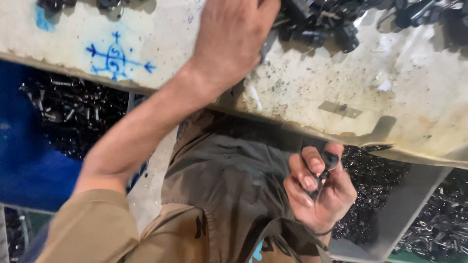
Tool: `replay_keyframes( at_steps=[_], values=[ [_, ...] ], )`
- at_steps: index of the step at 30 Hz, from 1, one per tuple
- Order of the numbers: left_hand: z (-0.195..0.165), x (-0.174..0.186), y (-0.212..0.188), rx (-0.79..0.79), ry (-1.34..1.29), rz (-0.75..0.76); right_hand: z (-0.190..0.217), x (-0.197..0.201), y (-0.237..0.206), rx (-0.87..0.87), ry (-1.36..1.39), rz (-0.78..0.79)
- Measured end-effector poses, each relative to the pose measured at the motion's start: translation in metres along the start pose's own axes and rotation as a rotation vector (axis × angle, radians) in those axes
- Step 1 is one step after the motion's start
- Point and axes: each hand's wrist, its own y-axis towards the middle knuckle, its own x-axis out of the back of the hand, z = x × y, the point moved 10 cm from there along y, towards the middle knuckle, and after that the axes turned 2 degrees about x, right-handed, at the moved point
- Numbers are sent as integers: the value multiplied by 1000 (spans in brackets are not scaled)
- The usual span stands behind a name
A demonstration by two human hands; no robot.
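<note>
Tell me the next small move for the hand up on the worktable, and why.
Probably close the left hand on one piece from the pile of small black parts and draw it back toward the table edge. That hand already lies on the scuffed white worktable against the pile, while the right hand grips a small black part below the edge, above a tray of similar parts.

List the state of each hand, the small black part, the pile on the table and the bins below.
left hand: reaching into the pile, palm down
right hand: shut on small black part
pile of black parts: loose on worn table
blue bin: holds black parts
grey bin: holds black parts
</note>
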Motion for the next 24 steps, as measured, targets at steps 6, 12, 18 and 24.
replay_keyframes(
  at_steps=[6, 12, 18, 24],
  values=[
    [15, 47, -22, -50, -468, -107, -14, 8, 3, 11, 307, -44],
    [-45, 56, -56, 130, -1043, 98, 17, 10, 8, 269, -332, -37],
    [-88, 18, -94, 143, -1106, 300, 40, -86, -9, 821, -1591, 62],
    [-112, 12, -98, 32, -1060, 452, 21, -108, -3, 735, -1937, 462]
  ],
)
